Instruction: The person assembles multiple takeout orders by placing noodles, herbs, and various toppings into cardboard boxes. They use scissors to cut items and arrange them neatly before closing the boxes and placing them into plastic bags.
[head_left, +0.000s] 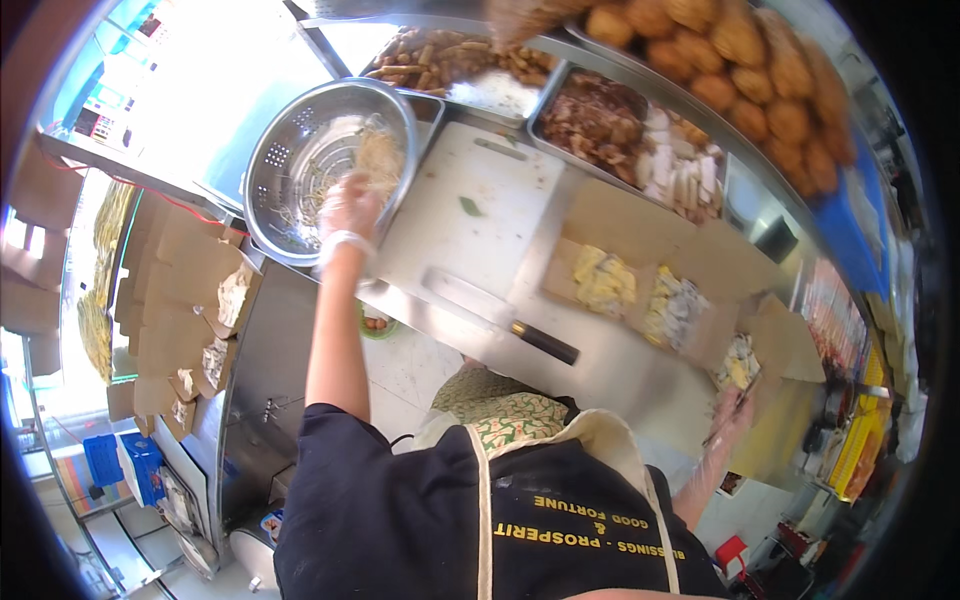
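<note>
My left hand (352, 212), in a clear plastic glove, reaches into a steel colander (262, 165) at the left. Its fingers close on a clump of thin pale noodles (380, 160); more strands lie loose in the bowl. At the far right of the counter, my right hand (732, 408), also gloved, is blurred at the near edge of an open cardboard box (785, 335). Pale yellow and grey food pieces (741, 360) sit in that box. Whether the right fingers grip it cannot be made out.
A white cutting board (490, 200) with a green leaf lies beside the colander. A knife (540, 340) with a black handle rests near the counter's front edge. Two more food portions sit in open cardboard (625, 235). Behind are a tray of meat (590, 120) and piled brown fried pieces (735, 60).
</note>
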